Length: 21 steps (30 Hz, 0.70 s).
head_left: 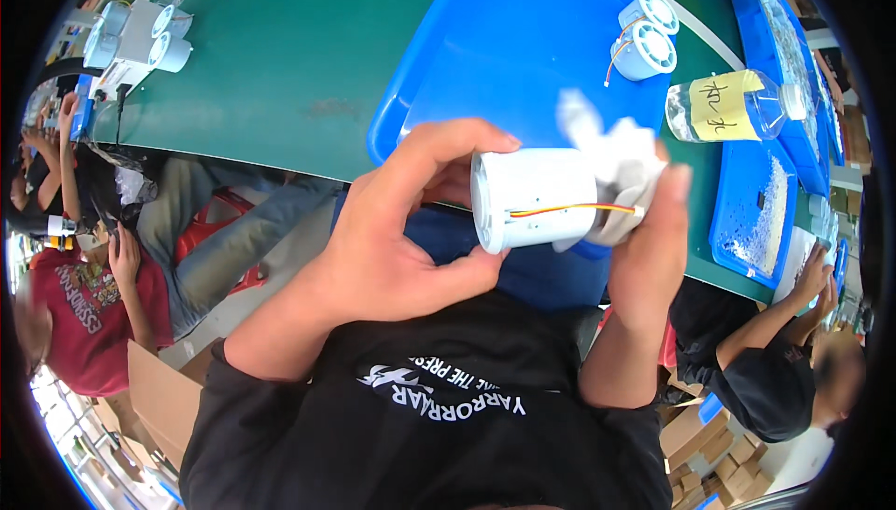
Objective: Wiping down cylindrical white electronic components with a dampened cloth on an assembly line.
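Between thumb and fingers, my left hand (387, 244) grips a white cylindrical fan housing (541, 179) by its left end. The cylinder lies sideways above the table's near edge, and a thin red, yellow and dark wire lead (560, 209) with a small white connector runs along its side. A crumpled white wipe (627, 157) is held in my right hand (653, 253) against the cylinder's right end. That hand is slightly blurred, and the wipe covers the end it touches. Past both hands lies a large blue tray (518, 39).
Two similar white fan units (644, 51) with wires stand at the tray's right side. A clear bottle (728, 107) with a yellow label lies beside it. A small blue tray (751, 221) holds white bits. More white units (168, 51) sit far left. Co-workers (84, 314) sit on either side.
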Motion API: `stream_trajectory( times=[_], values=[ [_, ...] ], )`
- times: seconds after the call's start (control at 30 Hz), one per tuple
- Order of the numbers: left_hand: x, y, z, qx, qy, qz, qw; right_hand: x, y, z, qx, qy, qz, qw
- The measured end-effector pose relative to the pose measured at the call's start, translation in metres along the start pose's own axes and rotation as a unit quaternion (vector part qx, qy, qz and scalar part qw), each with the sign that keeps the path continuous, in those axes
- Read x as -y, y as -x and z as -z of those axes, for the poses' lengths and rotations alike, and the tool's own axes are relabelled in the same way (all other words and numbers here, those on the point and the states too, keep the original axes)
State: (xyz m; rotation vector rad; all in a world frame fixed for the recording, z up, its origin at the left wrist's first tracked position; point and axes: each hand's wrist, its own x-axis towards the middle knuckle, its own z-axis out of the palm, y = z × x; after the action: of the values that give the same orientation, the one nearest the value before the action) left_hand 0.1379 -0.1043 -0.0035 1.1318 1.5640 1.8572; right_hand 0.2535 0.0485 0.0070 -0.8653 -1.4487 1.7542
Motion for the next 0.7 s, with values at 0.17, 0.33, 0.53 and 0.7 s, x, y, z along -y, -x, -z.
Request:
stream_trajectory(
  times=[0.17, 0.33, 0.53, 0.7],
  values=[
    [-0.005, -0.005, 0.011, -0.002, -0.18, -0.049, 0.982, 0.014, 0.011, 0.018, 0.242, -0.09, -0.131, 0.957],
    [-0.012, -0.01, 0.019, 0.061, -0.26, -0.102, 0.958, -0.001, 0.021, 0.012, 0.251, 0.064, 0.125, 0.958],
    [-0.03, -0.003, 0.009, 0.038, 0.065, 0.171, 0.982, -0.012, 0.02, 0.014, 0.183, 0.199, 0.308, 0.912],
    [-0.029, -0.006, 0.009, 0.016, 0.201, 0.26, 0.944, -0.018, 0.021, 0.016, 0.182, 0.242, 0.372, 0.877]
  ],
)
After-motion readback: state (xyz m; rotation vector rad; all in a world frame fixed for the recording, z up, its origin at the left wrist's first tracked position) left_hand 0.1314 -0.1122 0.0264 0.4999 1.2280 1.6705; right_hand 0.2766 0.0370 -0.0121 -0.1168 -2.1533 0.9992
